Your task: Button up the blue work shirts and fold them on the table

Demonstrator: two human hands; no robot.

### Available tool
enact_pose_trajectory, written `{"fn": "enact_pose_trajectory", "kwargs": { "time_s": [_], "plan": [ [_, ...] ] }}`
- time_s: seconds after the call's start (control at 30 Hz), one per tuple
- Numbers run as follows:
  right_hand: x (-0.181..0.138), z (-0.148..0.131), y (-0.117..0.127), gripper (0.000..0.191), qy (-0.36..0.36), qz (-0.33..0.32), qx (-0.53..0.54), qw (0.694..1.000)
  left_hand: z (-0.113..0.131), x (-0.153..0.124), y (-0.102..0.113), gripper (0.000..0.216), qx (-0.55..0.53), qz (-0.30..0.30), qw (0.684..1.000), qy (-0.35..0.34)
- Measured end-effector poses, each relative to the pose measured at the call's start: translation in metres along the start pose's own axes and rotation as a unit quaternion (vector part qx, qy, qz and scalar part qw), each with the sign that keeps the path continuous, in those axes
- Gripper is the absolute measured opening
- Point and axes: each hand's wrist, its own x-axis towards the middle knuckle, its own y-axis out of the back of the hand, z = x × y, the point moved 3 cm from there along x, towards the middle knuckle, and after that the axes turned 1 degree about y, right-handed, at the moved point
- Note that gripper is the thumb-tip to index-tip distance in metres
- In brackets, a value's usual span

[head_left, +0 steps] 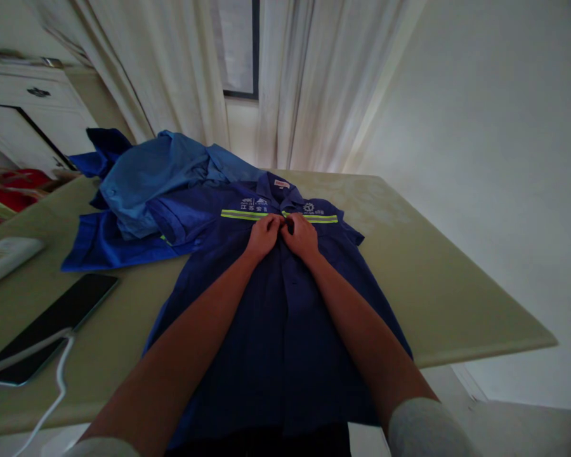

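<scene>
Dark blue work shirt with yellow reflective stripe lies flat on pale green table; left hand and right hand both pinch its chest placket, apparently fastening a button

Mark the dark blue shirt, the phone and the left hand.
dark blue shirt [285, 336]: head view, lower front panel.
phone [52, 324]: head view, middle of the dark screen.
left hand [264, 235]: head view, back of the hand.

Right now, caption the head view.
Left hand and right hand meet on a shirt spread on a table.
</scene>
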Motion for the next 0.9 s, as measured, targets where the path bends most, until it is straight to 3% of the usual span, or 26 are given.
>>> {"fn": "enact_pose_trajectory", "kwargs": {
  "time_s": [0.27,0.5,0.67,0.8,0.9],
  "plan": [
    [0.001,0.007,0.004,0.03,-0.047,0.046,0.02,0.998,0.007,-0.006,-0.006,0.022,0.191,-0.001,0.98,-0.053],
    [-0.001,0.004,0.008,0.028,-0.038,0.053,0.054,0.996,0.016,-0.02,-0.015,0.042,0.378,-0.105,0.917,-0.072],
    [0.0,0.003,0.003,0.033,-0.002,0.029,0.061,0.998,0.018,-0.027,-0.016,0.043,0.401,-0.13,0.903,-0.079],
    [0.0,0.006,0.001,0.041,-0.005,0.01,0.05,0.999,0.017,-0.024,-0.014,0.035,0.385,-0.113,0.914,-0.061],
    [0.0,0.006,-0.001,0.035,0.01,0.004,0.051,0.999,0.015,-0.021,-0.013,0.032,0.372,-0.095,0.922,-0.056]
  ]
}}
